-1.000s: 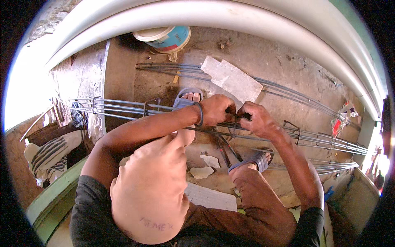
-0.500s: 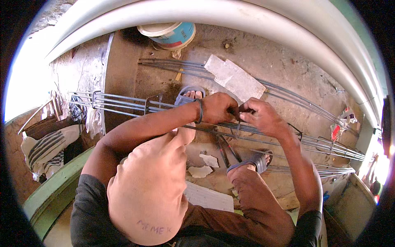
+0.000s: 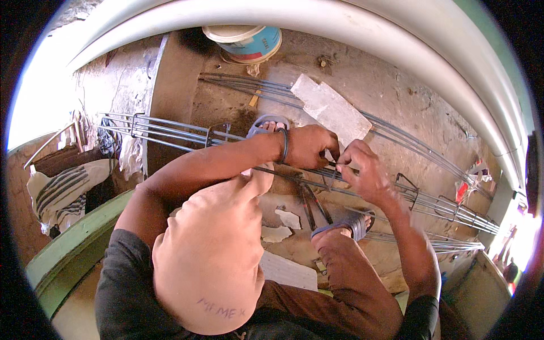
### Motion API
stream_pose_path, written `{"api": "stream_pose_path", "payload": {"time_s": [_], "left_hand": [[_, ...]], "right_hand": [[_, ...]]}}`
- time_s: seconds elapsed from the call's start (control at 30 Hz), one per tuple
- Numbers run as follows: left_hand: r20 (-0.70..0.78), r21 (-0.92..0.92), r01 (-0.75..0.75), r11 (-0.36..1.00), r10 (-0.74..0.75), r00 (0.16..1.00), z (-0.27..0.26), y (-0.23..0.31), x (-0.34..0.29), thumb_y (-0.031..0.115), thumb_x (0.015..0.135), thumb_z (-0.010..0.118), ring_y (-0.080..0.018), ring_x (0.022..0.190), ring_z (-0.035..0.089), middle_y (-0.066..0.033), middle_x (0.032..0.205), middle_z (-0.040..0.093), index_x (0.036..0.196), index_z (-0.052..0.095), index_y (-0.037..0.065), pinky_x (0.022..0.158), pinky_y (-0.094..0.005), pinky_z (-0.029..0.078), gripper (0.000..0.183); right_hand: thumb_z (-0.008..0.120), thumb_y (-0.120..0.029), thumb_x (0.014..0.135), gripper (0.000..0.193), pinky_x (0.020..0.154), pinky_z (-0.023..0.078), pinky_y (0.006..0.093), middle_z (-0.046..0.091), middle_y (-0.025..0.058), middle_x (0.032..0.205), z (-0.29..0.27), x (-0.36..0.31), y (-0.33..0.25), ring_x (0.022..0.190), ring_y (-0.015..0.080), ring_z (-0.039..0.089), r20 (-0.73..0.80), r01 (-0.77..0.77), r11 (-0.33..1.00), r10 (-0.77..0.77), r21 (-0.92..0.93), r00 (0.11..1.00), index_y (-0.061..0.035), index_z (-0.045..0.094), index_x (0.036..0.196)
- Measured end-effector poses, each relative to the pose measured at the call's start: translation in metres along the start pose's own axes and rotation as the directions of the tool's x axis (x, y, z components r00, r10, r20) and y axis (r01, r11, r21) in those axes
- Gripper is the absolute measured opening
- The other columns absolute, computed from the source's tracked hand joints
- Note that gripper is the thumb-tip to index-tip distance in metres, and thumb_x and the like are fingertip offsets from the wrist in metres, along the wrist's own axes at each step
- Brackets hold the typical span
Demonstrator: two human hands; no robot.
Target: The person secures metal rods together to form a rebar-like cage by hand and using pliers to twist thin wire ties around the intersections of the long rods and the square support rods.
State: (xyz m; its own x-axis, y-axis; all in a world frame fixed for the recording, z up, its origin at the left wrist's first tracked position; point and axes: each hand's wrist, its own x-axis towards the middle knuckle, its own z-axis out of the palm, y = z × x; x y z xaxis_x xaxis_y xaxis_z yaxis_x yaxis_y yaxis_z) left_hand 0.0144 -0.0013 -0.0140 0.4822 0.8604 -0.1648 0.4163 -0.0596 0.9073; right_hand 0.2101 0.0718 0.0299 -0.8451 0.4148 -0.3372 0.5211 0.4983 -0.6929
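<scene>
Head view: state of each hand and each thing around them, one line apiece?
left hand: closed on the rebar cage at the tie point
right hand: fingers pinched at the same point
rebar cage: lying flat on the ground
bucket: upright, contents not visible
flat slab: lying across the rods behind

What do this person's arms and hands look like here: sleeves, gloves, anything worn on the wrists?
Both hands are bare, no gloves. The left hand has a dark band around its wrist; the right hand shows nothing on its wrist. Both forearms are uncovered. A dark short sleeve covers the left upper arm, and a dark sleeve edge shows near the right elbow.
</scene>
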Motion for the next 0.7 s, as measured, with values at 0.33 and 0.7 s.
{"api": "stream_pose_path", "payload": {"time_s": [0.33, 0.7], "left_hand": [[-0.163, 0.153, -0.085, 0.985, 0.110, 0.981, 0.010, 0.002, -0.016, 0.013, 0.076, 0.063, -0.0332, 0.087, 0.062, -0.0124, 0.093, 0.061, 0.091, 0.064, 0.006, 0.076, -0.0414, 0.050, 0.017], [-0.125, 0.033, -0.118, 0.993, 0.121, 0.985, 0.013, -0.004, -0.011, 0.010, 0.074, 0.061, -0.0350, 0.085, 0.060, -0.0139, 0.089, 0.057, 0.095, 0.058, 0.006, 0.073, -0.0434, 0.048, 0.021]], "right_hand": [[0.066, -0.001, 0.072, 0.014, 0.066, 0.043, 0.0420, 0.051, 0.0124, 0.079, 0.022, -0.016, 0.003, 0.075, 0.0312, 0.052, -0.244, 0.333, 0.939, -0.343, -0.085, 0.907, -0.0027, 0.055, 0.081], [0.064, 0.002, 0.074, 0.014, 0.063, 0.045, 0.0387, 0.051, 0.0120, 0.078, 0.020, -0.017, -0.003, 0.072, 0.0284, 0.055, -0.298, 0.287, 0.958, -0.276, -0.008, 0.914, -0.0031, 0.054, 0.083]]}}
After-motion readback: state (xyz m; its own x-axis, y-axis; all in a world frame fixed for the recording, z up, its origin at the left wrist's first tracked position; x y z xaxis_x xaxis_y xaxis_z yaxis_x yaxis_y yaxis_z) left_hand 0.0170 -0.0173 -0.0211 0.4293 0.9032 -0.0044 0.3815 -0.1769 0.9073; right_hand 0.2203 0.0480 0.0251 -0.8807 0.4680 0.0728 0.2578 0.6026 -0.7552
